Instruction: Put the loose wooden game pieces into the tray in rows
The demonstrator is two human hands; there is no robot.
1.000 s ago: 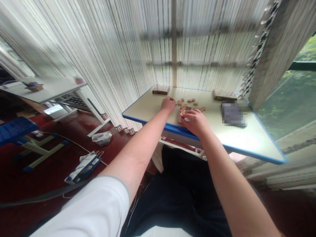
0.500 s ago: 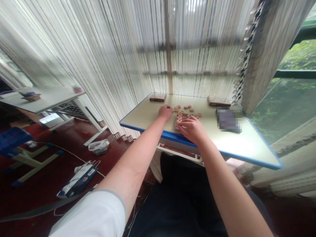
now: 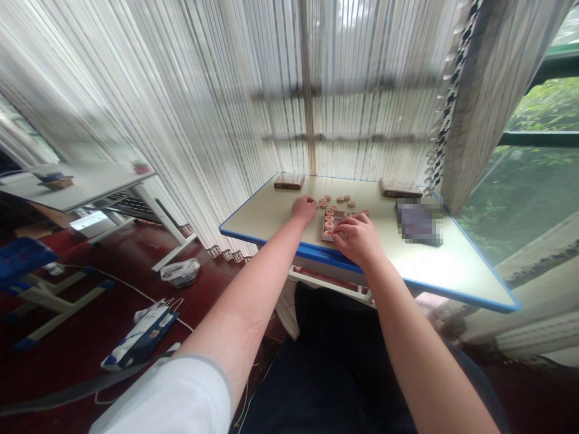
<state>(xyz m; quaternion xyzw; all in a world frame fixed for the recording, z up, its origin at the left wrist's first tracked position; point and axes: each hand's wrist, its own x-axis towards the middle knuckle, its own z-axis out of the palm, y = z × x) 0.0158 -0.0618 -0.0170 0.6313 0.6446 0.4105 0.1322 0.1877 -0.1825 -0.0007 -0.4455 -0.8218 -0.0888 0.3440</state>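
Round Chinese chess pieces with red markings stand in a column along the left side of a shallow open box (image 3: 324,234) near the front edge of the table. My right hand (image 3: 360,238) is over the box's right part, its thumb and index finger bent close together just right of the nearest red piece (image 3: 329,234). The fingers cover what lies between them. To the left of the box, my left hand (image 3: 304,208) rests low over the table with curled fingers. Its fingertips are beside several loose chess pieces (image 3: 322,204); anything inside them is hidden.
A flat brown box (image 3: 289,181) lies at the back left of the table (image 3: 257,220), another flat box (image 3: 401,187) at the back right. A pixelated dark object (image 3: 418,222) is on the right. More loose pieces (image 3: 351,204) lie behind the open box. String curtains hang behind.
My right hand has shifted slightly right, uncovering the nearest red piece in the box's left column. My left hand stays in nearly the same place, its fingers drawn closer together.
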